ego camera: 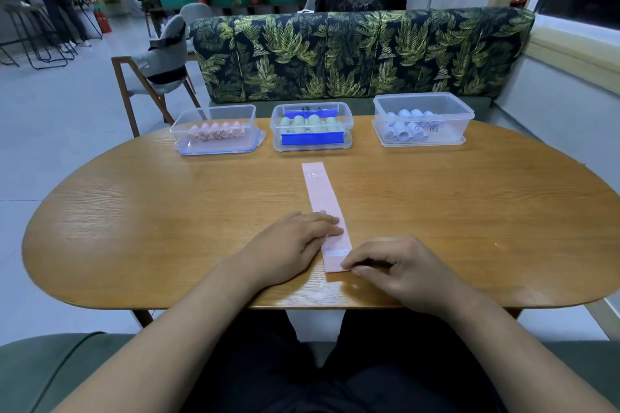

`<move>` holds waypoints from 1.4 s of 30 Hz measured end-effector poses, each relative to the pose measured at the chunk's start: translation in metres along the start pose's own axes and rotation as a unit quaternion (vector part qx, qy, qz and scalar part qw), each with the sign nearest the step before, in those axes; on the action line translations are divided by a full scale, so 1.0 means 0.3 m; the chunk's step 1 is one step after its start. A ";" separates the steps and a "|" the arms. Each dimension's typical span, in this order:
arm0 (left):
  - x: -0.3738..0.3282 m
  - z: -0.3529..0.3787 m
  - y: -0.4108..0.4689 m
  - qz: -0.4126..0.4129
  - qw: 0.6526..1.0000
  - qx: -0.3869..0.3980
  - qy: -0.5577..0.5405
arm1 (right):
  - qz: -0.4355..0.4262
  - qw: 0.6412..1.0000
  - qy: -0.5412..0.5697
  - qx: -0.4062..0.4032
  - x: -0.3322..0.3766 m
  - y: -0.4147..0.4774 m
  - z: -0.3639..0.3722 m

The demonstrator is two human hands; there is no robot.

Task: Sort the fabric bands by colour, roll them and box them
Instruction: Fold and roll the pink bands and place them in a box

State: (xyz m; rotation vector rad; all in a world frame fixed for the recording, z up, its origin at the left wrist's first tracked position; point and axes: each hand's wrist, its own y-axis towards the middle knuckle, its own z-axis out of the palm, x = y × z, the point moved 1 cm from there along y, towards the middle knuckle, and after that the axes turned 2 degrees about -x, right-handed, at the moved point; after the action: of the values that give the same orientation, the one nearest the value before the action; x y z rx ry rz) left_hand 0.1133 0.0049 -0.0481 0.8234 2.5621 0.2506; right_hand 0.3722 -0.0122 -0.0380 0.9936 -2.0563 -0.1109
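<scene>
Left hand lies flat, fingers pressing the pink band; right hand curls, pinching its near end.

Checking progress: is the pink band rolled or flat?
Flat: the pink band lies spread along the table, with no roll started.

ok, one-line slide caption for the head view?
Left hand presses the flat pink band on the table, right hand pinches its near end; three boxes of rolled bands sit beyond.

The right hand covers the pink band's near corner.
</scene>
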 end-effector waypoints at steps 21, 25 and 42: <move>-0.106 -0.026 -0.093 0.056 0.996 -0.063 -0.026 | -0.044 0.994 -0.089 -0.041 0.002 0.023 0.042; -0.121 -0.019 -0.105 0.072 0.995 -0.060 -0.033 | -0.063 0.993 -0.096 -0.030 0.010 0.008 0.035; -0.122 -0.003 -0.099 0.054 0.996 -0.076 0.012 | 0.000 0.991 -0.129 -0.040 -0.012 0.017 0.062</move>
State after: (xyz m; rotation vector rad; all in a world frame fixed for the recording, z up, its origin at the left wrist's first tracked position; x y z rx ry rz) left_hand 0.1244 -0.0405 -0.0435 0.9069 2.4874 0.4842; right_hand 0.3571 -0.0110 -0.0503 0.9715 -2.2665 -0.3358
